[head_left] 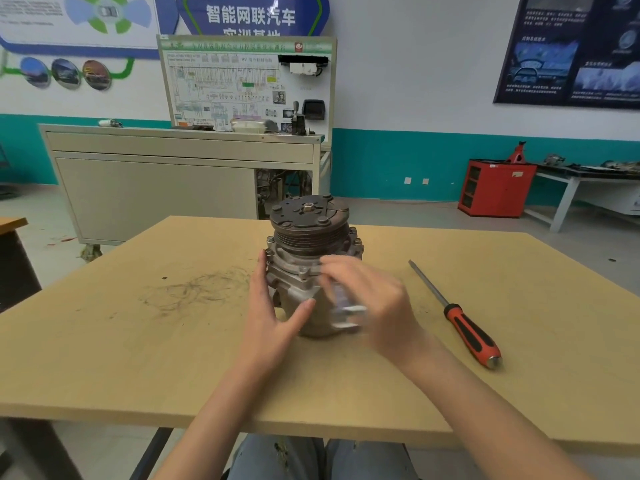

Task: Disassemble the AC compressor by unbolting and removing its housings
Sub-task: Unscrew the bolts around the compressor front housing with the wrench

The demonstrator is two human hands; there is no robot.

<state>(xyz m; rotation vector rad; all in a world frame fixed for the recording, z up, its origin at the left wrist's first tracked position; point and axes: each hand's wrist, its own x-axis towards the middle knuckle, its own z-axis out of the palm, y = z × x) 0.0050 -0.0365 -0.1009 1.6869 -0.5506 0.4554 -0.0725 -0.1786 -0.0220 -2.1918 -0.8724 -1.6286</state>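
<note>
metal compressor (309, 237) upright; left hand (273, 317) flat against side, right hand (379, 303) grips blurred wrench (348, 315).

An AC compressor (306, 271) stands upright near the middle of a wooden table (138, 358), its grooved pulley (310, 233) and dark clutch plate on top. Bolt heads ring the flange of the front housing just below the pulley. The left hand (273, 317) rests against the left side of the body with straight fingers, the thumb laid across the front. The right hand (377, 306) is blurred in front of the right side and grips a shiny metal tool (348, 315), probably a wrench. A screwdriver (464, 327) with an orange and black handle lies on the table to the right, apart from the compressor. Dark scuff marks streak the tabletop to the left.
</note>
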